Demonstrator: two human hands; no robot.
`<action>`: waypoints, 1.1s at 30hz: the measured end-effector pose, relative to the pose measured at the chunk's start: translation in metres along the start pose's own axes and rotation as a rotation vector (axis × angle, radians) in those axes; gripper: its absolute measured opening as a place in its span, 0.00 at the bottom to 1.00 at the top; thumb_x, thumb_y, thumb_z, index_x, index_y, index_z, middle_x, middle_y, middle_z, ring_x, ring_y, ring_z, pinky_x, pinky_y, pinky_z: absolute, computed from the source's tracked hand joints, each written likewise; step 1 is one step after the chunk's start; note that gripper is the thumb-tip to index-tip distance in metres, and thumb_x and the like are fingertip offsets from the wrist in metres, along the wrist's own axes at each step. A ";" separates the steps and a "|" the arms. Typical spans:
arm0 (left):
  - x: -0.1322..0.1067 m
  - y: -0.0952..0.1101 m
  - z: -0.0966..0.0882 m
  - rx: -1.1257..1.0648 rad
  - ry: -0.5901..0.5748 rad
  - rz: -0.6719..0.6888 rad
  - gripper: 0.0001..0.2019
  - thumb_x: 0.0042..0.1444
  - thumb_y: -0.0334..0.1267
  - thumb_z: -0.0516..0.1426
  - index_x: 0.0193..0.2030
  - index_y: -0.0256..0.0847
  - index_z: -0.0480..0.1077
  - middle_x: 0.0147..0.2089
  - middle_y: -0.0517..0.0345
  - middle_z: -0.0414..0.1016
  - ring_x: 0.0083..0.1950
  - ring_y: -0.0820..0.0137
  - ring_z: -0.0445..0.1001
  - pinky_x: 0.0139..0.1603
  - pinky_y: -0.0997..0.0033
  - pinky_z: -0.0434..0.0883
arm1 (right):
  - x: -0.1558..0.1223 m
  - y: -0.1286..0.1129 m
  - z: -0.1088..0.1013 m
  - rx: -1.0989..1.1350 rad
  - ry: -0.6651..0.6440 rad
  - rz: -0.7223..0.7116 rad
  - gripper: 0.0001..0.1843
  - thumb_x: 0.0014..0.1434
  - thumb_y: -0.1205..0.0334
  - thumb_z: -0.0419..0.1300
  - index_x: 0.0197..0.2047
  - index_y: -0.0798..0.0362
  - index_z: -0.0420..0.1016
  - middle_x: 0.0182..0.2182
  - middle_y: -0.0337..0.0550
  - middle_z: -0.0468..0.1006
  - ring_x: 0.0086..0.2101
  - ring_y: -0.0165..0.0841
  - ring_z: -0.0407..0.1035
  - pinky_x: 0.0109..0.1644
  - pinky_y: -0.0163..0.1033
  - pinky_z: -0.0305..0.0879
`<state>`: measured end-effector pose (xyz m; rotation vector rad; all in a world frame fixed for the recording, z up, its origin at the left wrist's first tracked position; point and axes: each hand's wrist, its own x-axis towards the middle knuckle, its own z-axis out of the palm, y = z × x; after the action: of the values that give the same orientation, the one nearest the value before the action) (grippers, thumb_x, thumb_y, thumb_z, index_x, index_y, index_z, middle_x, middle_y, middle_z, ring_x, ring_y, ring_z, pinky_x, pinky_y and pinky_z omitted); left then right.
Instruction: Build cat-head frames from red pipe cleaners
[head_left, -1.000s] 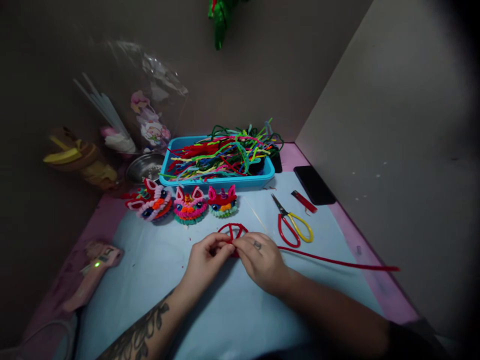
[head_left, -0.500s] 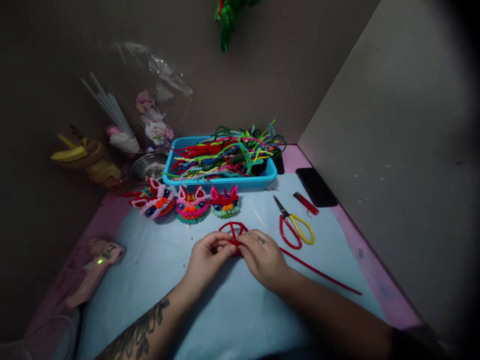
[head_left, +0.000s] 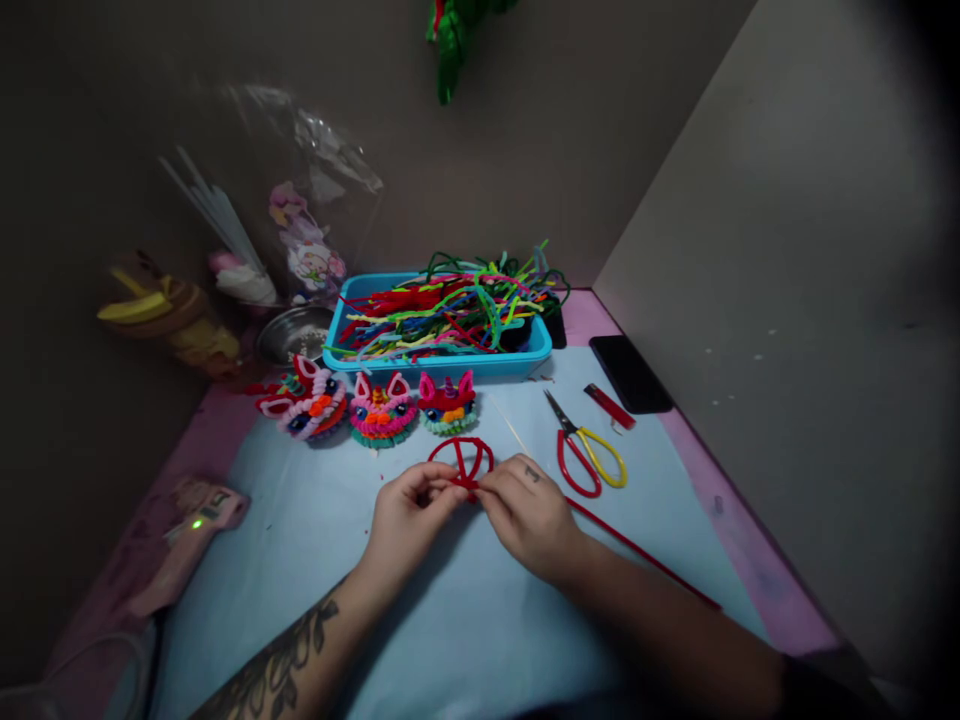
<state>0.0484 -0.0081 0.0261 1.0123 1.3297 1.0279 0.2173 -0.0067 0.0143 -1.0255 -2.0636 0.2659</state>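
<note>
My left hand and my right hand meet at the middle of the light blue mat, both pinching a red pipe cleaner. Beyond the fingertips the pipe cleaner is bent into a round loop with spokes. Its long free tail trails out from under my right hand toward the right edge of the mat. Three finished pipe-cleaner animal faces lie in a row just beyond the loop.
A blue tray heaped with coloured pipe cleaners stands at the back. Red-and-yellow scissors, a small red tool and a black phone lie right. A pink glue gun with a green light rests left, near a metal bowl.
The long red tail has swung from lying out toward the right wall to pointing nearer me. Both hands stay pinched at the loop, which has lifted a little.
</note>
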 end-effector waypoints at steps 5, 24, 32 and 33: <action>0.000 0.001 0.001 -0.011 0.035 0.019 0.09 0.43 0.35 0.64 0.33 0.36 0.74 0.25 0.59 0.76 0.24 0.76 0.70 0.27 0.77 0.66 | -0.001 -0.001 0.001 -0.014 0.020 0.015 0.05 0.60 0.70 0.55 0.36 0.53 0.70 0.28 0.43 0.73 0.32 0.34 0.66 0.37 0.41 0.67; 0.000 -0.001 -0.001 -0.011 -0.067 0.014 0.09 0.43 0.35 0.64 0.33 0.37 0.71 0.27 0.59 0.76 0.28 0.73 0.73 0.32 0.74 0.68 | 0.000 -0.001 0.001 -0.054 -0.036 0.041 0.06 0.59 0.70 0.54 0.31 0.53 0.69 0.26 0.43 0.71 0.32 0.34 0.65 0.37 0.40 0.64; 0.001 -0.003 0.002 0.062 -0.060 0.076 0.10 0.44 0.36 0.64 0.33 0.37 0.70 0.20 0.67 0.64 0.21 0.78 0.58 0.24 0.77 0.56 | 0.003 -0.005 0.000 -0.085 -0.037 -0.003 0.09 0.60 0.70 0.53 0.28 0.53 0.68 0.24 0.42 0.70 0.30 0.33 0.64 0.34 0.38 0.61; 0.001 -0.002 0.003 0.065 -0.057 0.076 0.10 0.44 0.36 0.64 0.33 0.37 0.69 0.20 0.68 0.63 0.21 0.79 0.57 0.24 0.77 0.55 | 0.003 -0.005 0.000 -0.089 -0.039 -0.008 0.09 0.60 0.70 0.53 0.28 0.53 0.68 0.24 0.42 0.70 0.29 0.33 0.64 0.34 0.38 0.61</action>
<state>0.0509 -0.0075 0.0237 1.1402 1.2930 1.0107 0.2137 -0.0080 0.0187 -1.0728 -2.1308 0.1934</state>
